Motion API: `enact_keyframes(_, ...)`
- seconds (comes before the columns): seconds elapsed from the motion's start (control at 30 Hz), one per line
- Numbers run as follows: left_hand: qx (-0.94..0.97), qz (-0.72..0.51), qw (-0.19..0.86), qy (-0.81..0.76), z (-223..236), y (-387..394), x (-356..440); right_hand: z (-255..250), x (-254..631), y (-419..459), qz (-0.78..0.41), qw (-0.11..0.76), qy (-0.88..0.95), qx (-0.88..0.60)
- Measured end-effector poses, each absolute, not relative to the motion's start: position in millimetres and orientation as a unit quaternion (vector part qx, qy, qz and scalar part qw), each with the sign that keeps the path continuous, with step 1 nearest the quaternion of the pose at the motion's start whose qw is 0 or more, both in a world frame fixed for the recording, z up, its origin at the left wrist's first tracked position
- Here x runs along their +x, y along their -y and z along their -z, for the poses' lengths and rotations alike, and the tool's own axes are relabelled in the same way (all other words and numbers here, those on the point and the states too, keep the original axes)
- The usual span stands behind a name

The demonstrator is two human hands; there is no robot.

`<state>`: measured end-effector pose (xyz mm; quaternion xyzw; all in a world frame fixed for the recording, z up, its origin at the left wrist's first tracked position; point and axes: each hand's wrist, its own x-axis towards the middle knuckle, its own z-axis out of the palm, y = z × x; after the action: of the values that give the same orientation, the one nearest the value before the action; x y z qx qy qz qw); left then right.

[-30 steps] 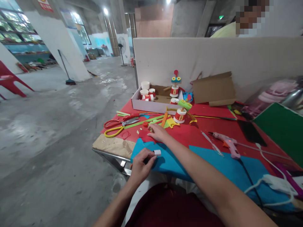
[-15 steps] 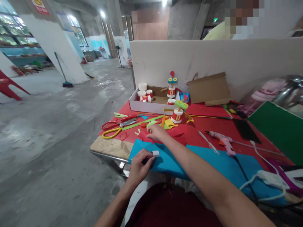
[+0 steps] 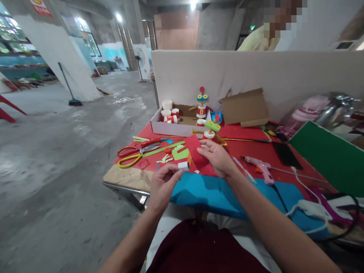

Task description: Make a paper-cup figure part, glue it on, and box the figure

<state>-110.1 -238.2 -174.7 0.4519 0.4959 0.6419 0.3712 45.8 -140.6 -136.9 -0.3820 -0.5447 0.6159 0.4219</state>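
My left hand [image 3: 162, 185] is closed on a small white roll [image 3: 183, 165], pinched at the fingertips above the table's near edge. My right hand [image 3: 216, 157] is closed on a piece of red foam sheet [image 3: 196, 152], lifted off the table just right of the roll. A blue foam sheet [image 3: 216, 193] lies under both hands. Red-handled and yellow-handled scissors [image 3: 136, 152] lie to the left, with green and red scraps [image 3: 173, 152] beside them.
An open cardboard box [image 3: 173, 128] holds red-and-white cup figures [image 3: 201, 108]. A pink glue gun [image 3: 260, 168] with white cable lies right of my hand. A green sheet [image 3: 327, 155] sits at right. A person stands behind the white partition [image 3: 256, 76].
My right hand picked the red foam piece up from the table and drew it toward me. My left hand rose with the white roll to meet it.
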Motion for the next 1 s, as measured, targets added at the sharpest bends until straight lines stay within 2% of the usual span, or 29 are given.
enact_keyframes(0.2, 0.549, -0.63, 0.278, -0.473, 161.7, 224.8, -79.1, 143.2, 61.2, 198.2, -0.705, 0.433, 0.443, -0.344)
enact_keyframes(0.53, 0.594, -0.632, 0.255, -0.427, 153.5, 233.6, -60.2, 128.4, 87.0, 227.9, -0.699, 0.472, 0.405, -0.353)
enact_keyframes(1.0, 0.635, -0.567, 0.26, -0.456, 174.6, 236.4, -47.9, 157.3, 93.1, 223.5, -0.708, 0.502, 0.318, -0.381)
